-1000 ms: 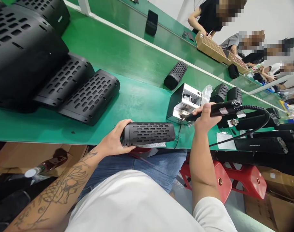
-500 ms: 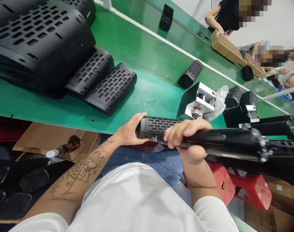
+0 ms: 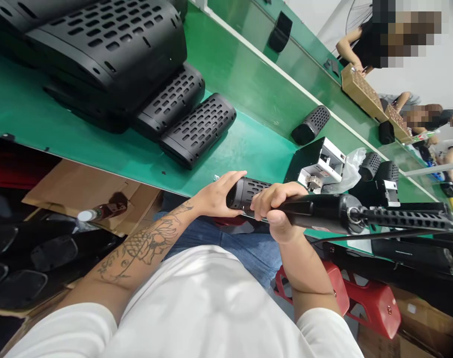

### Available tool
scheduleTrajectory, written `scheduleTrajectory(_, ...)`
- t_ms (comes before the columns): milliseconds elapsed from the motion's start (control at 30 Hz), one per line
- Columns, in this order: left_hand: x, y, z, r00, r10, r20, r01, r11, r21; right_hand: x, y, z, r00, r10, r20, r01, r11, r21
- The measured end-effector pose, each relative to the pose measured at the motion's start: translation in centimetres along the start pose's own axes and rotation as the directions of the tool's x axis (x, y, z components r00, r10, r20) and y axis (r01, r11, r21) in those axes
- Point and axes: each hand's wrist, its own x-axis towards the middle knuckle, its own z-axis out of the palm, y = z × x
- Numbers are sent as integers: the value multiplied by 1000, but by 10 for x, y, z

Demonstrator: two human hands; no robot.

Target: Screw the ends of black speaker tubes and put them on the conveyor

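At the green bench's [image 3: 226,99] near edge, the left hand [image 3: 217,196] clamps the end of a black slotted plastic cylinder [image 3: 248,191] lying left-to-right; the right hand [image 3: 276,209], fingers wrapped tight, levels a black electric screwdriver [image 3: 316,211] along the same axis, touching the cylinder.

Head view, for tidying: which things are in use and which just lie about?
In use:
black slotted plastic cylinder in left hand
black electric screwdriver in right hand

Lying about:
two black slotted shells
white-faced box machine
short black perforated cylinder
green bench
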Motion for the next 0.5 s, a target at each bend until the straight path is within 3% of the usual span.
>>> scheduleTrajectory(200,-2,-1,1,1000,21,-11,-21,999,25,1,3,-3,998,17,66,-20,999,39)
scheduleTrajectory(400,-2,-3,0,998,61,-28,-59,995,76,-6,10,-2,985,139,101,-140,990,6)
scheduleTrajectory(500,-13,0,8,995,65,-78,-51,985,165,-10,1,-5,984,170,58,-170,985,-1)
